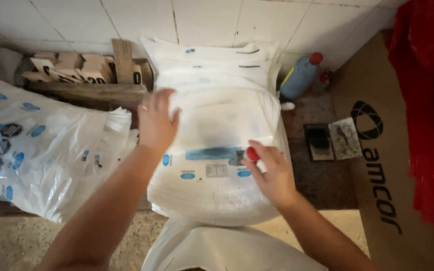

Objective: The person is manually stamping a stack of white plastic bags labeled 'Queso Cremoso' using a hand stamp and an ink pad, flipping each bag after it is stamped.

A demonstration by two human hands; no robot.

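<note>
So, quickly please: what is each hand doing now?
Left hand: open, fingers spread flat on the stack of white plastic bags.
Right hand: closed on a small red-topped object.

Dim, warm indoor light; the left hand (155,123) is motion-blurred, corners darken, and detail looks soft.

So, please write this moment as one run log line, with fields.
left hand: flat on white bag stack | right hand: holds red-topped stamp on stack | blue bottle: behind, by wall
</note>
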